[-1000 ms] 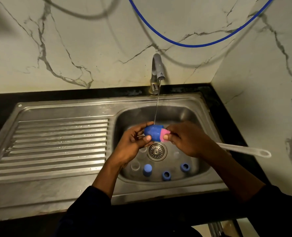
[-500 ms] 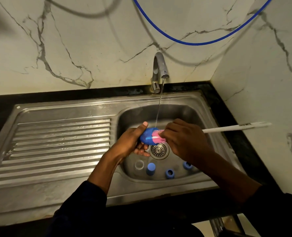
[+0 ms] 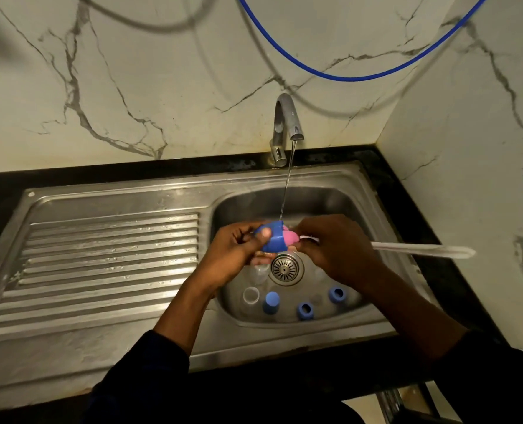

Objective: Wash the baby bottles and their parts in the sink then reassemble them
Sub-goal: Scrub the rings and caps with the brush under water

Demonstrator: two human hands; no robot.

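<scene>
My left hand (image 3: 234, 250) grips a blue bottle cap (image 3: 273, 240) on its side over the sink basin (image 3: 315, 203), under a thin stream from the tap (image 3: 286, 123). My right hand (image 3: 335, 250) holds a bottle brush (image 3: 422, 250); its pink sponge head (image 3: 290, 236) sits in the cap's open end and its white handle points right. On the basin floor lie another blue cap (image 3: 271, 302), two blue rings (image 3: 305, 310) (image 3: 337, 294) and a clear part (image 3: 251, 295).
A ribbed steel drainboard (image 3: 107, 264) lies left of the basin. The drain strainer (image 3: 285, 268) sits below my hands. Marble walls close in behind and on the right. A blue hose (image 3: 339, 76) hangs above the tap. Black counter (image 3: 407, 191) edges the sink.
The brush handle has swung from angled up to nearly level, pointing right. The pink head stays in the blue cap and both hands remain under the stream.
</scene>
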